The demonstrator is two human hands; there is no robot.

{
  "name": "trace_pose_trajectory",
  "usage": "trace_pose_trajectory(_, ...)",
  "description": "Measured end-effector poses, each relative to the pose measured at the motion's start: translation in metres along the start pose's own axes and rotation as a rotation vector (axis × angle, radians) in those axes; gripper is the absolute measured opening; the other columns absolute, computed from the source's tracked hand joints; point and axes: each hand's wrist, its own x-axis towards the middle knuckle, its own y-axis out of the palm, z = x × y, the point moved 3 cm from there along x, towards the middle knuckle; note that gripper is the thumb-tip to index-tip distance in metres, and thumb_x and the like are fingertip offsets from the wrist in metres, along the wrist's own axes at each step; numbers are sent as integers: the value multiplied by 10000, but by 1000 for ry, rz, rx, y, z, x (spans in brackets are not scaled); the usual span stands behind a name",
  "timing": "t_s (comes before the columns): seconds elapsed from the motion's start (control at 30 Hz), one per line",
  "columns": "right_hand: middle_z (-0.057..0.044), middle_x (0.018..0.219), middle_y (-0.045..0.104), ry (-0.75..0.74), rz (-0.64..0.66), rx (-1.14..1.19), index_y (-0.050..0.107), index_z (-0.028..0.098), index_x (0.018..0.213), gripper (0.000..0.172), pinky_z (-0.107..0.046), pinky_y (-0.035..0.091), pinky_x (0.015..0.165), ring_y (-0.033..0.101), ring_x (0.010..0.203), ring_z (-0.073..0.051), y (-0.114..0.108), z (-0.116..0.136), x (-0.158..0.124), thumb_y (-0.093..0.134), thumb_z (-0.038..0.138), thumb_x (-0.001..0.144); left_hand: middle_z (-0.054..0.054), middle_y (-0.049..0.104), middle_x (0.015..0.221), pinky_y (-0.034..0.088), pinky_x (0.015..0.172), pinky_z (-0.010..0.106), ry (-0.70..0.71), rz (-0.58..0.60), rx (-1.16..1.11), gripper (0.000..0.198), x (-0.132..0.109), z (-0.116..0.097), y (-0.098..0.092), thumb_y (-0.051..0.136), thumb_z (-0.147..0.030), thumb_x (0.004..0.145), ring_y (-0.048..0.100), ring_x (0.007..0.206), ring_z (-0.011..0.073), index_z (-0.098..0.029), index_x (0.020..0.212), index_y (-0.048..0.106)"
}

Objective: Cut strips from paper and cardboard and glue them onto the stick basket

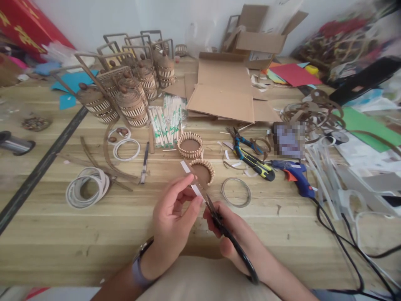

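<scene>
My left hand (175, 213) pinches a narrow white paper strip (191, 179) between thumb and fingers. My right hand (234, 236) is closed on black scissors (225, 230), whose blade tips meet the strip's lower end. Just beyond the strip lie two small round brown baskets with stick rims (190, 144) (203, 170) and a thin grey ring (236, 192) on the wooden table (94, 234).
Several finished woven lanterns (131, 104) stand at the back left. White rings (87, 186), a craft knife (144, 163), packed chopsticks (166, 121), pliers (253, 161), a blue glue gun (296, 173) with its cord, flat cardboard (222, 92) and coloured paper (294, 74) lie around.
</scene>
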Motion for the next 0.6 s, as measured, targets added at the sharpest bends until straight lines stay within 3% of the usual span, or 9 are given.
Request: trace_pose_trajectory(0.6, 16, 706, 472, 26, -28, 42, 489, 216, 863, 671, -260, 356, 532, 409, 591, -129, 3, -3, 2, 377, 873, 790, 52, 684, 1081, 593, 645, 174, -29, 39, -22, 344, -3, 1, 3, 693, -133, 830, 671, 740, 96, -231, 1160, 693)
